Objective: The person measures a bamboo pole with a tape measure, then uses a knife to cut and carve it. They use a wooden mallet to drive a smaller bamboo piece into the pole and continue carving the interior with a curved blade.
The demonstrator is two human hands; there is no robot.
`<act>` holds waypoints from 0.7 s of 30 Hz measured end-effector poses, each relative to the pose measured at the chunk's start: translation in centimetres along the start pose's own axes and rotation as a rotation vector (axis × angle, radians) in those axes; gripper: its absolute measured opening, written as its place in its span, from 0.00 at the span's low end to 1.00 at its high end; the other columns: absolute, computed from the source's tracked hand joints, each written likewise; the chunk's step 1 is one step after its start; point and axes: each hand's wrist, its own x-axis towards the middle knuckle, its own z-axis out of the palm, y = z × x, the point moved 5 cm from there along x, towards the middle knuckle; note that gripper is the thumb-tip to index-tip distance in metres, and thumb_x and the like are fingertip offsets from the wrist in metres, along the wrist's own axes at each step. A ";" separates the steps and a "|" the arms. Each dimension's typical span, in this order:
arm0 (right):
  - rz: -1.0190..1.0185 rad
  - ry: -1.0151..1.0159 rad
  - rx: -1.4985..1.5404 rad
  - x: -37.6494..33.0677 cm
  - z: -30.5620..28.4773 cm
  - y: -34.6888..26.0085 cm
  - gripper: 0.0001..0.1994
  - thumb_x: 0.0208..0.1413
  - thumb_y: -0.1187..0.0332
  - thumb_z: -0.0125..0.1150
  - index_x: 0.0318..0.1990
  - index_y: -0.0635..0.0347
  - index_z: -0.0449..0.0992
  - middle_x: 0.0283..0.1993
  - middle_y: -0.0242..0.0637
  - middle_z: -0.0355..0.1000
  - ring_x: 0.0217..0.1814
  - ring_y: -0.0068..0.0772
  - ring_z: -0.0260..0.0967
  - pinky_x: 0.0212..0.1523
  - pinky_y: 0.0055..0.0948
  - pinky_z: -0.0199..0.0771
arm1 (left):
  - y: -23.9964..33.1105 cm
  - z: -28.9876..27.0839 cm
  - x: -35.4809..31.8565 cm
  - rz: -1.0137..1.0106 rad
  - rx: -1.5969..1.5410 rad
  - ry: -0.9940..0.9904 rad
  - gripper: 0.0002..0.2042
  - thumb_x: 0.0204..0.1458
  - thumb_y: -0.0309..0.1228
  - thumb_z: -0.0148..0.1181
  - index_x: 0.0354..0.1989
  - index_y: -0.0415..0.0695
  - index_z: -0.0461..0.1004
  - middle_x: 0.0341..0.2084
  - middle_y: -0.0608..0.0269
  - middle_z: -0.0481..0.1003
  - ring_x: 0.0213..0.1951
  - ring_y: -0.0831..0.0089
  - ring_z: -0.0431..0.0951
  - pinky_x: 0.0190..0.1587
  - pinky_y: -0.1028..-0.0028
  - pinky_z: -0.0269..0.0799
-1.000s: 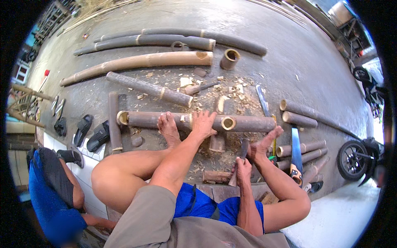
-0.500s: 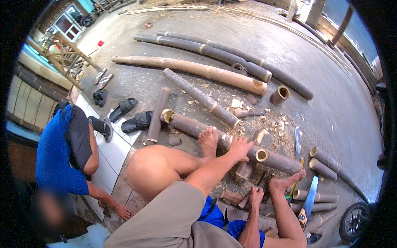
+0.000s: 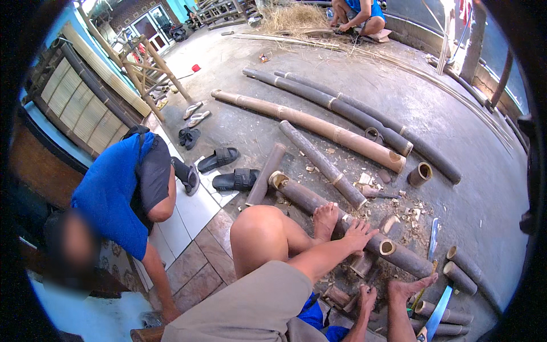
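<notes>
- A dark brown bamboo tube [image 3: 307, 198] lies slantwise on the concrete floor [image 3: 484, 188] in front of a seated person, with a round hole cut in its upper side near the right end.
- The person's left hand [image 3: 359, 235] rests on the tube beside that hole, its grip wide, fingers spread.
- The right hand [image 3: 367, 298] is low, on the near side of the tube, fingers curled into a narrow grip; I cannot tell what it holds.
- The bare left foot [image 3: 325, 221] presses on the tube; the right foot [image 3: 405, 289] has its toes at the tube's right end.
- Pale wood chips [image 3: 411, 215] litter the floor beyond.
- On the right, a handsaw [image 3: 439, 313] with a bluish blade lies near more cut bamboo pieces [image 3: 460, 279].
- Farther off, three long bamboo poles [image 3: 313, 123] lie roughly side by side, a short, hollow bamboo section [image 3: 420, 174] standing near their right ends.
- On the left, black sandals [image 3: 235, 180] sit near a co-worker in a blue shirt [image 3: 111, 188], bending forward.
- At the back, another person in blue [image 3: 370, 14] squats beside dry straw [image 3: 293, 18].
</notes>
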 end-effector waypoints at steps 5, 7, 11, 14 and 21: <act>0.059 -0.044 -0.002 0.5 0.8 2.0 0.64 0.41 0.54 0.77 0.73 0.78 0.34 0.76 0.67 0.37 0.80 0.68 0.34 0.79 0.58 0.34 | 0.0 -0.2 0.7 -0.032 0.039 -0.035 0.58 0.36 0.48 0.80 0.77 0.60 0.48 0.72 0.50 0.57 0.72 0.46 0.56 0.70 0.36 0.45; 0.146 -0.093 0.012 -0.7 1.1 2.3 0.60 0.43 0.52 0.76 0.71 0.77 0.38 0.73 0.65 0.41 0.76 0.65 0.39 0.76 0.55 0.39 | 0.3 -0.7 1.0 -0.042 0.049 -0.070 0.57 0.35 0.48 0.80 0.76 0.60 0.51 0.71 0.51 0.59 0.71 0.46 0.57 0.68 0.35 0.49; 0.495 -0.561 0.253 -8.3 3.3 0.9 0.42 0.53 0.50 0.70 0.65 0.70 0.57 0.60 0.58 0.61 0.61 0.58 0.59 0.63 0.48 0.58 | 0.7 -2.1 1.9 -0.116 0.059 -0.138 0.50 0.35 0.48 0.81 0.71 0.56 0.61 0.66 0.54 0.64 0.68 0.49 0.62 0.62 0.34 0.60; 0.698 -0.916 0.345 -15.9 4.9 -1.2 0.30 0.61 0.49 0.65 0.60 0.64 0.71 0.50 0.53 0.77 0.50 0.53 0.73 0.53 0.44 0.73 | 1.2 -2.7 2.2 -0.082 0.132 -0.126 0.39 0.40 0.46 0.78 0.63 0.51 0.69 0.61 0.56 0.70 0.65 0.55 0.68 0.58 0.32 0.67; 0.832 -0.887 0.360 -18.1 5.1 -0.4 0.29 0.56 0.48 0.66 0.56 0.61 0.72 0.48 0.57 0.77 0.50 0.58 0.74 0.53 0.49 0.73 | 0.4 -1.9 1.8 -0.022 0.101 -0.026 0.44 0.39 0.52 0.77 0.65 0.50 0.64 0.60 0.53 0.69 0.65 0.53 0.66 0.64 0.31 0.55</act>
